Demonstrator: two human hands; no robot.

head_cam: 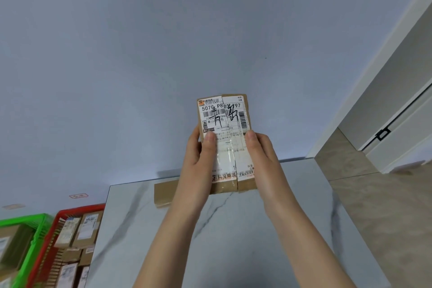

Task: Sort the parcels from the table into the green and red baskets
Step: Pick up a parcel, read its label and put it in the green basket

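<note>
Both left hand (200, 159), right hand (260, 154) grip parcel (224, 119) edges.

A parcel (224, 138) stands upright above the table (233, 229), gripped between the left hand (201, 161) and right hand (259, 156). A second parcel (163, 194) lies flat behind the left hand, at the table's far edge. Left of the table sits the near basket (77, 208), with the far-left basket (35, 217) beyond it and sorted parcels (86, 229) in both.

We look through one wide-angle camera on our head, facing forward and down across the desk (233, 229) toward the wall (140, 54). It sits close: our left hand (198, 159) and right hand (263, 156) hold the parcel (224, 119) mid-frame.
</note>
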